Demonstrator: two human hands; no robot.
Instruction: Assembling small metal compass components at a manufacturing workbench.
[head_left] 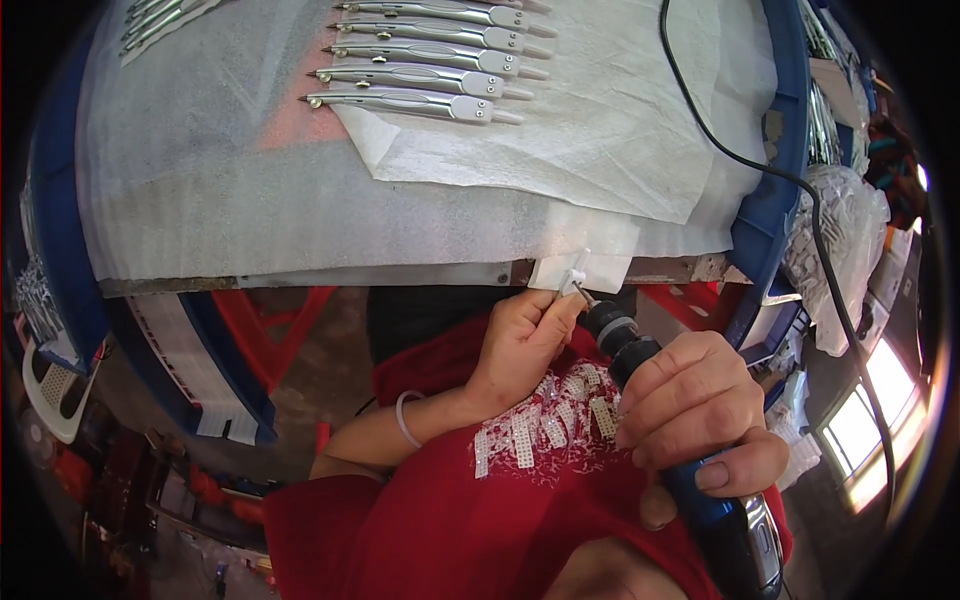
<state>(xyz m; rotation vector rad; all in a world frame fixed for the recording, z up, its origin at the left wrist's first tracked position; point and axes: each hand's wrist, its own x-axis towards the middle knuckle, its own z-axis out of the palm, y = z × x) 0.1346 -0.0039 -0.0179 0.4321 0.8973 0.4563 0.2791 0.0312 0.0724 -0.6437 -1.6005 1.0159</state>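
My left hand [520,338] pinches a small white plastic part [573,276] at the near edge of the workbench. My right hand [690,405] grips a blue and black handheld rotary tool [700,480]; its thin bit touches the white part just right of my left thumb. Several small white plastic pieces [545,425] lie on the red cloth [470,520] over my lap, below both hands.
Several silver metal compasses [420,75] lie in a row on white foam sheet [560,160] over the workbench. A black power cord [790,190] runs down the right side. Blue trays [770,200] flank the bench, with bagged parts [840,240] at right.
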